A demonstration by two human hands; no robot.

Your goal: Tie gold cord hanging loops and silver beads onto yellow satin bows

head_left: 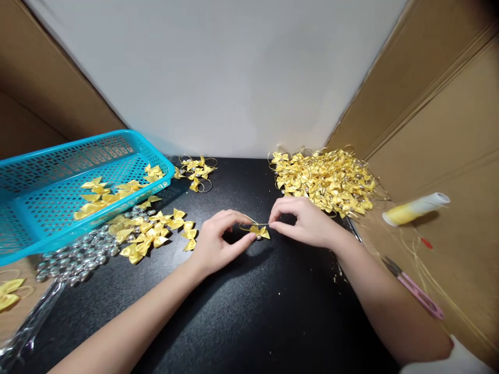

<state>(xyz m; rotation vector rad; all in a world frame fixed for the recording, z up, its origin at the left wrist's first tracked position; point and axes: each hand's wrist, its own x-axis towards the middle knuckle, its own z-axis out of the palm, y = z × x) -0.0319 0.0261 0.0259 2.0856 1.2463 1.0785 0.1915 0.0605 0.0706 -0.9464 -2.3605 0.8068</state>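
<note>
Two hands work close together above the black tabletop point(249, 317), with a single yellow bow point(265, 232) in the narrow gap between them. The left hand point(220, 241) is nearly closed: its thumb tip bears on the bow's left side, and its index finger meets the gold cord point(263, 225) just above. The right hand point(302, 221) has thumb and index fingertip brought together on the cord at the bow's right; its remaining fingers are curled. This grip appears intended to fix the bow on one side while the cord is controlled from the other. A small shiny bead shows at the bow's lower edge, beside the left thumb; its attachment cannot be confirmed.

Supplies are grouped by side, probably to keep each type within short reach. Left of the left hand lie loose bows point(150, 234), with silver beads point(83, 254) next to them along the near side of the blue basket point(47, 202). The basket holds further bows. Beyond the right hand stands a dense heap of looped bows point(323, 179); a smaller looped cluster point(198, 169) lies beside the basket's right end. Pink-handled snips point(419, 296) and a pale tube point(415, 209) rest on cardboard at far right, near the right forearm, apparently set aside to leave the working area unobstructed.
</note>
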